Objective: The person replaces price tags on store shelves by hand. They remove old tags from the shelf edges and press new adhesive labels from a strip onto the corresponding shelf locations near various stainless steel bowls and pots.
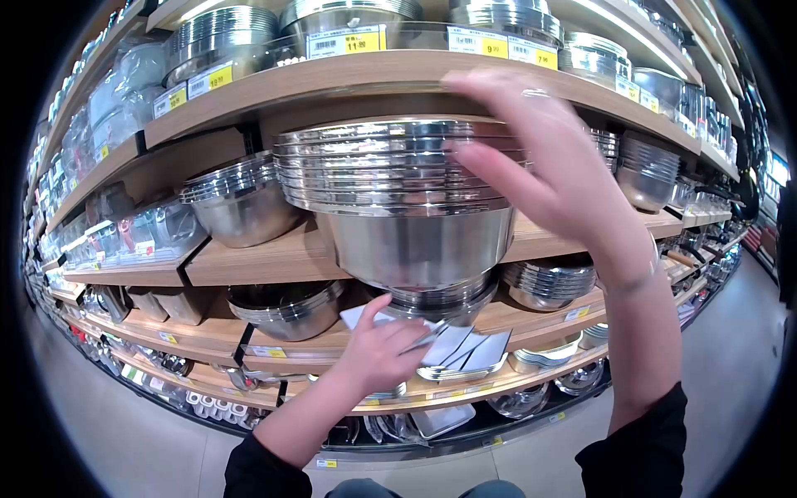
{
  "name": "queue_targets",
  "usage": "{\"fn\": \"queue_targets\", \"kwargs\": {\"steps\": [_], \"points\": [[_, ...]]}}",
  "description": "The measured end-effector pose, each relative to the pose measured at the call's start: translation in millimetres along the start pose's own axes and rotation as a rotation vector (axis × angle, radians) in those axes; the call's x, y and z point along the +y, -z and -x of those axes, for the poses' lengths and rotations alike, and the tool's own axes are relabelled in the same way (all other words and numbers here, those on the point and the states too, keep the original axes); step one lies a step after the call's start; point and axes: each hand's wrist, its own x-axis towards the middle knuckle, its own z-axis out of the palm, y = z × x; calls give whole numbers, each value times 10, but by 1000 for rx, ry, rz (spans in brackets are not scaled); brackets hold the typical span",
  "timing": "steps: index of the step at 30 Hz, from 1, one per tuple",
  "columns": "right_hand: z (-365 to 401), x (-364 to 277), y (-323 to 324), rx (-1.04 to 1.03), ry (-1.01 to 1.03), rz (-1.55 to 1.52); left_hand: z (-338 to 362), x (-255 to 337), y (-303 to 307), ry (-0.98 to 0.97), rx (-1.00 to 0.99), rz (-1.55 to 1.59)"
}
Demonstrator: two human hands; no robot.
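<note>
My right hand [544, 162] is raised in front of a tall stack of large stainless steel basins [415, 241]. Its fingers are spread, slightly blurred, and hold nothing. The basins are nested, with many shiny rims one above the other, and overhang the shelf edge. Lower down, my left hand [382, 349] has its fingers curled at thin, flat white pieces [465, 349] with dark edges. A thin grey edge shows at its fingertips; I cannot tell exactly what it grips. Behind this hand, smaller steel bowls [448, 303] sit beneath the big stack.
Steel bowls [245, 212] stand left of the stack, and more nested bowls [552, 282] sit lower right. A wooden upper shelf [398, 75] with price tags [347, 41] runs close above the basins. Clear plastic containers [149, 232] fill the left shelf. Grey floor [531, 456] lies below.
</note>
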Motion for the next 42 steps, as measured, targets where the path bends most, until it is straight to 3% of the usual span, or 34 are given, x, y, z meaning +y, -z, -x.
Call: {"fn": "queue_targets", "kwargs": {"steps": [3,6,8,13,21,22,26,27,29,31,32,33,35,38,39,41,42], "points": [[-293,-39,38,-517,-338,-82,-199,6,65,-69,-6,7],[-269,-34,16,-454,-251,-113,-401,56,148,-41,22,-32],[-299,-95,67,-555,-386,-182,-488,70,198,-48,17,-55],[-365,-371,150,-545,-347,-96,-721,180,344,-13,154,22],[-368,-703,379,-657,-344,-40,-468,293,254,-2,166,107],[-267,-678,282,-432,-220,-67,-460,323,274,5,190,105],[-323,-628,332,-287,-213,69,-458,349,176,4,259,133],[-353,-540,311,-115,-69,95,-458,357,167,8,255,134],[-498,-422,357,-92,-168,134,-462,371,148,42,285,135],[-909,-695,676,-524,-675,52,-496,379,160,41,317,113],[-946,-668,674,-526,-734,69,-489,374,156,41,320,129],[-925,-622,643,-527,-737,68,-485,369,158,41,322,144],[-834,-507,559,-296,-235,185,-541,370,205,42,327,125],[-937,-408,575,-428,-362,86,-521,386,184,56,327,114],[-939,-499,572,-432,-364,85,-511,383,158,66,328,120],[-960,-733,602,-368,-563,223,-467,377,84,62,332,124],[-1035,-652,810,-654,-475,91,-416,386,28,59,314,160]]}}
